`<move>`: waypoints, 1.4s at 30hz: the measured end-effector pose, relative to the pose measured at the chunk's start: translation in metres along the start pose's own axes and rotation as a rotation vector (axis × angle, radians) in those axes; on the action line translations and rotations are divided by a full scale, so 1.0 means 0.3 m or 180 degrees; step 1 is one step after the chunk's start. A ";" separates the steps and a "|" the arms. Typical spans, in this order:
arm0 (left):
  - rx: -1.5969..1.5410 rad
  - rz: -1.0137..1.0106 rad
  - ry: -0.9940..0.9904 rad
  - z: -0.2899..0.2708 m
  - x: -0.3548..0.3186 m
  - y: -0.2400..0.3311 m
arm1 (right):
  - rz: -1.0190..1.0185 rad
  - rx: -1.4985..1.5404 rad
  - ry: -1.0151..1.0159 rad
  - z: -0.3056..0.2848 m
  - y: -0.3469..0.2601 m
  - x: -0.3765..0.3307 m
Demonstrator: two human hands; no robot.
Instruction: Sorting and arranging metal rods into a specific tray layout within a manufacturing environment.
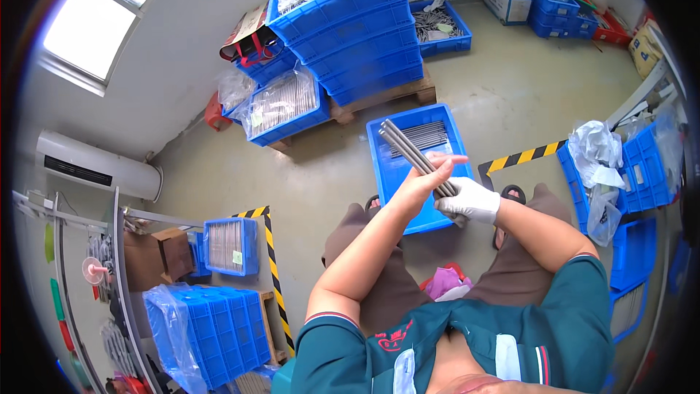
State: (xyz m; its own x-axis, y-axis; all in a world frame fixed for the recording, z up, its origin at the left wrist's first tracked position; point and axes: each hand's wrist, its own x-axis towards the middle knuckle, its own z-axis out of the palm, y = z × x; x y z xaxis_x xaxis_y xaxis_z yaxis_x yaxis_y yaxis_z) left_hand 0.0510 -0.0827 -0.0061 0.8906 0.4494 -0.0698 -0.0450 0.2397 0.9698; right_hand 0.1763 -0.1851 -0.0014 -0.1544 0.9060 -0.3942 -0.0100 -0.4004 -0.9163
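Over rimmed crate [394, 176], held rods [414, 157], floor [313, 168] alongside

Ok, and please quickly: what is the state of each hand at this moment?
Left hand, bare: touching the bundle of metal rods, a finger extended; whether its grip is closed cannot be told.
Right hand, white-gloved: closed, holding the rods' near end.

Metal rods [409, 149], lower ends perhaps hidden
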 end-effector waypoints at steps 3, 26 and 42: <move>0.1091 0.0844 0.0373 0.004 0.002 -0.018 | -0.1191 -0.2092 0.0659 -0.026 0.075 0.049; 0.2996 0.0492 0.1558 -0.137 -0.026 -0.077 | 0.0948 0.0328 0.1056 -0.055 0.114 -0.006; -0.1443 0.0196 0.0534 -0.229 -0.068 0.059 | -0.1066 -0.1915 0.2056 -0.116 0.023 -0.057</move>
State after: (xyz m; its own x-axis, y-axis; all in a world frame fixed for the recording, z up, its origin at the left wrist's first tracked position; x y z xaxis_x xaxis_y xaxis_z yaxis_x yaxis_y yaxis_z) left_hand 0.0011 -0.0286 -0.0036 0.7966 0.5981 -0.0884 -0.3209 0.5423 0.7765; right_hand 0.2133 -0.1985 -0.0034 0.3434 0.9340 0.0984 0.5848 -0.1306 -0.8006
